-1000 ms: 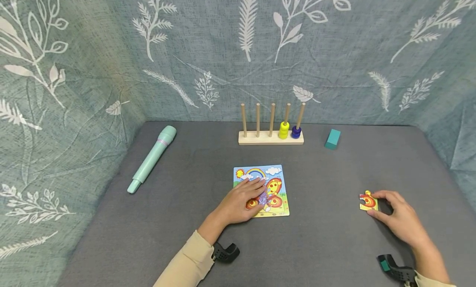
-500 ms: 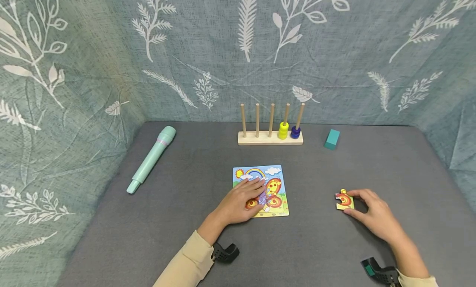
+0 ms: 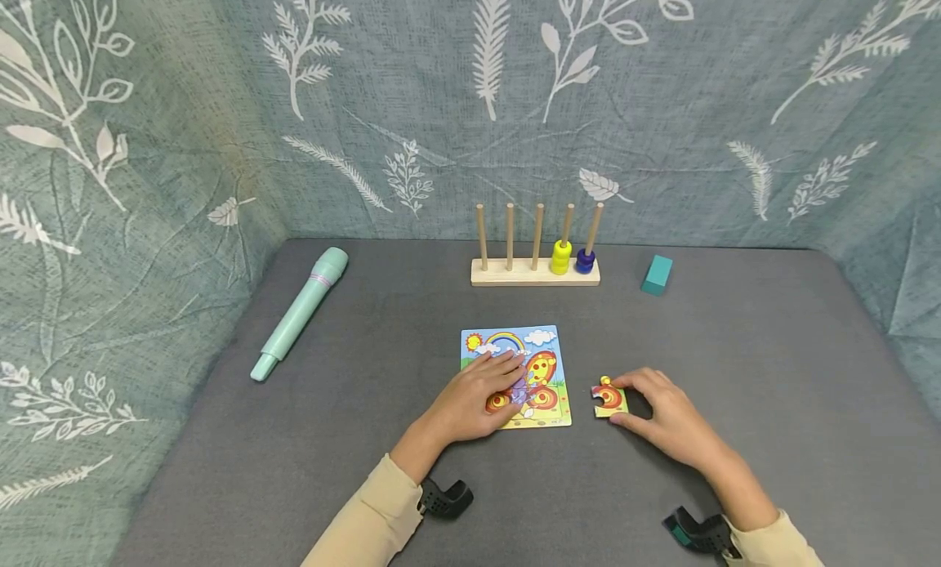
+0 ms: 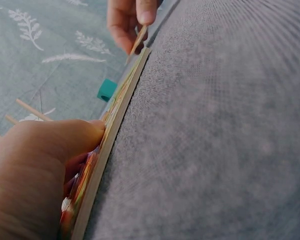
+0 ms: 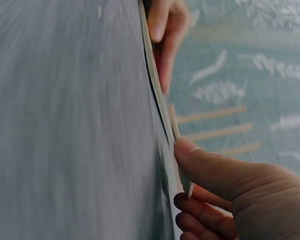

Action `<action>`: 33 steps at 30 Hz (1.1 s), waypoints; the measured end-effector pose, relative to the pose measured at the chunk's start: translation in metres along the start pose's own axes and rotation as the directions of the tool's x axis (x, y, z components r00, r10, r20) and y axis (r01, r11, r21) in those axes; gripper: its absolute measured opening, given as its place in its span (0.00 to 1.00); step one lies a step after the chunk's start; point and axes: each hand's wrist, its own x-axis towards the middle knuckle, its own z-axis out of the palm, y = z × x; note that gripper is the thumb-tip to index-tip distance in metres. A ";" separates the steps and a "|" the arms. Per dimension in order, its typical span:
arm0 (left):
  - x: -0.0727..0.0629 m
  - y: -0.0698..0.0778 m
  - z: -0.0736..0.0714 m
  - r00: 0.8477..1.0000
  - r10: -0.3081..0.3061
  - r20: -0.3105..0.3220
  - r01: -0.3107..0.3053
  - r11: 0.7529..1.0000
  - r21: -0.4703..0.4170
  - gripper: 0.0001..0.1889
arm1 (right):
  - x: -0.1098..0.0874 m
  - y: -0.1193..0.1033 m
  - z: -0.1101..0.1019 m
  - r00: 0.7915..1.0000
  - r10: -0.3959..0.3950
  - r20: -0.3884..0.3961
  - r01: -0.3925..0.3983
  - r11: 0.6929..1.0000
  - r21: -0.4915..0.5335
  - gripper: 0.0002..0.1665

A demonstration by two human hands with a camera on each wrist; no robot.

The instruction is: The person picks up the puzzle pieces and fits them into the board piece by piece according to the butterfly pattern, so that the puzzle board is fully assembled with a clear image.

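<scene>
A square butterfly jigsaw puzzle (image 3: pixel 556 417) lies flat on the dark grey table in the head view. My left hand (image 3: pixel 470 399) rests on its left part with the fingers extended, hiding some of the picture. To the right of the board, my right hand (image 3: pixel 676 426) pinches a red and yellow puzzle piece (image 3: pixel 617 402) between thumb and fingers, a short gap from the board's edge. In the left wrist view the left thumb (image 4: pixel 80 137) lies over the board's near edge. Seen edge-on in the right wrist view, the piece (image 5: pixel 187 185) sits between the right thumb and fingers.
Behind the puzzle stands a wooden peg rack (image 3: pixel 535 274) with yellow and dark blue rings. A teal block (image 3: pixel 657 274) lies to its right. At the left is a mint-green microphone-like tube (image 3: pixel 300 315). A leaf-patterned cloth (image 3: pixel 441 101) hangs at the back.
My right hand has moved left across the table with the puzzle piece, from the far right to near the board. The left hand has stayed on the puzzle.
</scene>
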 end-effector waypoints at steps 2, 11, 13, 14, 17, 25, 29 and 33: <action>0.000 0.000 0.000 1.000 0.001 -0.002 -0.001 1.000 -0.004 0.29 | 0.005 -0.007 0.005 1.000 -0.003 0.017 0.003 1.000 0.013 0.24; 0.000 0.000 0.000 1.000 0.007 -0.011 -0.007 1.000 0.002 0.29 | 0.023 -0.034 0.028 0.996 -0.082 0.024 0.082 0.996 0.035 0.23; 0.000 0.000 0.000 1.000 0.010 -0.014 -0.010 1.000 0.002 0.29 | 0.026 -0.038 0.033 0.995 -0.098 0.025 0.097 0.995 0.022 0.23; 0.000 0.000 0.000 1.000 0.010 -0.014 -0.010 1.000 0.003 0.29 | 0.027 -0.040 0.034 0.994 -0.104 0.025 0.104 0.994 0.020 0.23; -0.001 0.000 0.000 1.000 0.007 -0.009 -0.007 1.000 0.000 0.29 | 0.030 -0.044 0.039 0.993 -0.118 0.024 0.117 0.993 0.004 0.22; -0.001 -0.002 0.000 1.000 0.012 -0.008 -0.012 1.000 -0.006 0.28 | 0.035 -0.050 0.043 0.988 -0.154 -0.008 0.154 0.987 -0.034 0.22; 0.000 -0.001 0.000 1.000 0.013 -0.012 -0.014 1.000 -0.004 0.28 | 0.037 -0.051 0.046 0.985 -0.171 -0.015 0.170 0.984 -0.061 0.22; 0.000 -0.002 -0.001 1.000 0.011 -0.008 -0.011 1.000 -0.005 0.28 | 0.037 -0.052 0.049 0.985 -0.169 -0.021 0.167 0.983 -0.071 0.22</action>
